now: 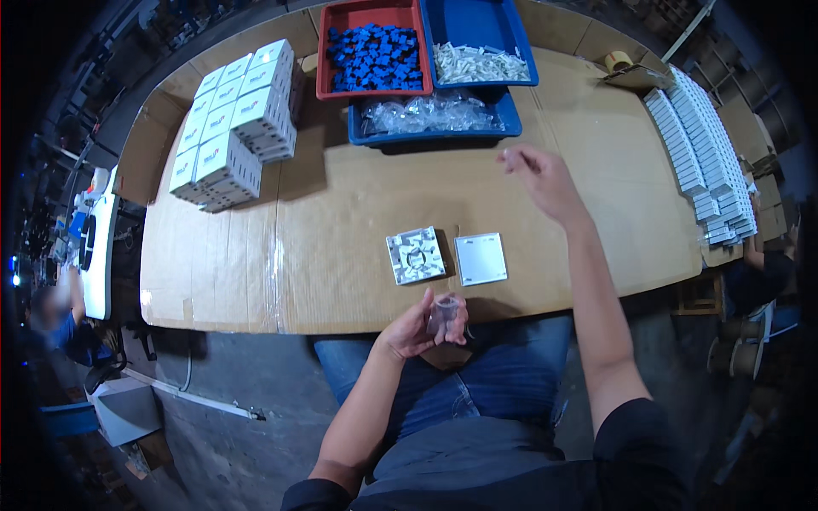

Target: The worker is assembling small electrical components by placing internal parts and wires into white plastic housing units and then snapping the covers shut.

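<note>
My left hand is near the table's front edge, above my lap, shut on a small clear plastic bag. My right hand reaches out over the cardboard-covered table, fingers loosely apart and holding nothing I can make out, short of a blue bin of clear plastic bags. Two white square plates lie just in front of me: one with its ribbed back side up, one with its smooth face up.
A red bin of blue parts and a blue bin of white parts stand at the back. White boxes are stacked at the back left. Rows of white plates line the right edge. A tape roll lies far right. Another person is at left.
</note>
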Available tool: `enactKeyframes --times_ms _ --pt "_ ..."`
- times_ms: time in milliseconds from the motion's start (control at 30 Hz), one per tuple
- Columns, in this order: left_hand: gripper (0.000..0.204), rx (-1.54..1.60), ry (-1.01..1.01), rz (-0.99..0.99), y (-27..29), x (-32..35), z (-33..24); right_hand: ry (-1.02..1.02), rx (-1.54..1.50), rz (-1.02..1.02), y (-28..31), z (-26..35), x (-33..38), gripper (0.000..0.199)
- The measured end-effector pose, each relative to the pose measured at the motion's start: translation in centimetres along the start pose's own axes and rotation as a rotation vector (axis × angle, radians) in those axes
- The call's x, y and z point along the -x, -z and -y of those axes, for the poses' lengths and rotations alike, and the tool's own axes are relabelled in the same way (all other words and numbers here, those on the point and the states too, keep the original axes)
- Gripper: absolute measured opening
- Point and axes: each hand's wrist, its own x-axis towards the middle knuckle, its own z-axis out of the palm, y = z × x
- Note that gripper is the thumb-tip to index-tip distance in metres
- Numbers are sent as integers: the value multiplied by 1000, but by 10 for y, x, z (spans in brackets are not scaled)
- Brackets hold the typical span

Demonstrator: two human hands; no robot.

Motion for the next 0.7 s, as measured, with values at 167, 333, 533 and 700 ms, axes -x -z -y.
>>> enactKeyframes --times_ms 167,333,533,700 --pt "67 -34 27 -66 -5 3 -3 148 144 -197 24 -21 -110 21" --pt "69 -38 77 -26 -6 -2 -5 69 445 -277 54 -53 -198 19" --pt "69 -33 133 -38 -9 -7 -8 235 875 -261 77 -84 -275 18" --pt "69 2 172 -30 -8 -6 -7 298 1085 -106 81 -80 -298 18"
